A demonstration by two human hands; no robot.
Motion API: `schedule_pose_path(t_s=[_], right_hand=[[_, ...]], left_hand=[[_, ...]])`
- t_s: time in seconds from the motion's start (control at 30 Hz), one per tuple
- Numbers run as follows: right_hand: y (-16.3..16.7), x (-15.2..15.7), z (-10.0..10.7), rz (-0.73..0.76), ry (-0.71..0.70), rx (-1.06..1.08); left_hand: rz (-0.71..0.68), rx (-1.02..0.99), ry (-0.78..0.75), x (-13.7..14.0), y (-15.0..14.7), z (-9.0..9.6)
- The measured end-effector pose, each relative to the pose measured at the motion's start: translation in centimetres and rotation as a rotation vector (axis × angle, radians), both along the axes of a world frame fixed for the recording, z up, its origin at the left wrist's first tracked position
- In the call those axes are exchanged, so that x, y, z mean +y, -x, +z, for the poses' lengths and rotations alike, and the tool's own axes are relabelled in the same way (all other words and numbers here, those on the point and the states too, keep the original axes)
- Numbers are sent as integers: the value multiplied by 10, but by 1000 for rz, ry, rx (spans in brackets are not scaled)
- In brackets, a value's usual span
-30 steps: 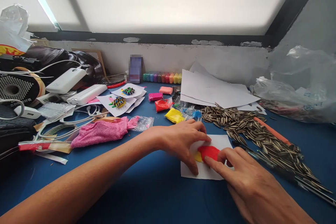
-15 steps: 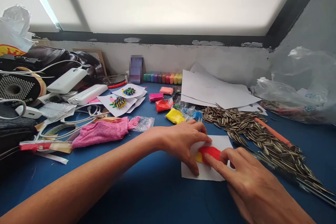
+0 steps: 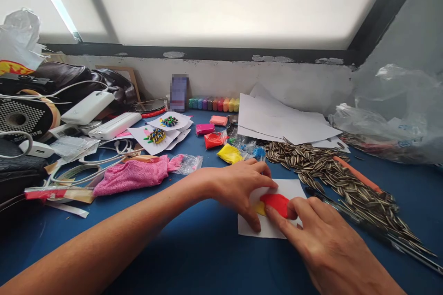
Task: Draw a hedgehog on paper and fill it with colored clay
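Note:
A white square of paper [image 3: 248, 228] lies on the blue table with a flattened red piece of modelling clay [image 3: 276, 203] on it. A smaller yellow clay piece [image 3: 259, 208] adjoins the red one on its left. My left hand [image 3: 238, 189] rests over the paper's left side, thumb and fingers spread apart around the yellow piece. At the red clay, my right hand [image 3: 320, 233] has its thumb against the lower left edge and its curled index finger at the right end. The other right fingers are folded, and their tips are hidden.
Sunflower seeds [image 3: 332, 179] are heaped at the right with an orange stick [image 3: 358, 174]. Behind the hands are yellow [image 3: 230, 153] and red clay packets [image 3: 214, 139]. Seed-and-clay figures on paper [image 3: 155, 137], a pink cloth [image 3: 133, 175] and white cables [image 3: 86, 166] lie left.
My right thumb has slid slightly down and left along the red clay's edge, and the index finger is more curled. My left hand stays in nearly the same place.

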State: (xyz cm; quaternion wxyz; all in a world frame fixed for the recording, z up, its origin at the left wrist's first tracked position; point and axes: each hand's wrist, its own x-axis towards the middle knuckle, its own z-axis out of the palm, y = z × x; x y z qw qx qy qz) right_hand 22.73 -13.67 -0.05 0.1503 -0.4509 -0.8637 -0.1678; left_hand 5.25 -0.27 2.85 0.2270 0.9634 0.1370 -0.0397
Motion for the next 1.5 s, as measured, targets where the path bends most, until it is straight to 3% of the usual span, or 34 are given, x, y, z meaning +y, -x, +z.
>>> schedule_pose_path(t_s=[0.13, 0.37, 0.67, 0.97, 1.07, 1.13, 1.2, 1.27, 1.5], right_hand=[[-3, 2, 1, -34, 7, 12], [-11, 9, -1, -28, -7, 37], [-7, 13, 2, 28, -16, 48], [-10, 13, -1, -11, -103, 63], [-14, 13, -3, -28, -103, 64], [-15, 14, -4, -33, -69, 83], [-15, 13, -4, -43, -40, 106], [-14, 12, -4, -46, -19, 120], [-6, 10, -1, -27, 31, 99]], left_hand=[[-4, -22, 45, 3, 3, 1], [-4, -80, 264, 19, 12, -3], [-42, -71, 160, 17, 9, -6], [-28, -78, 209, 16, 10, 0], [62, -172, 324, 18, 10, -1], [220, -287, 378, 19, 7, -6], [386, -425, 336, 21, 5, -12], [441, -481, 273, 22, 3, -17], [245, -285, 104, 21, 5, -17]])
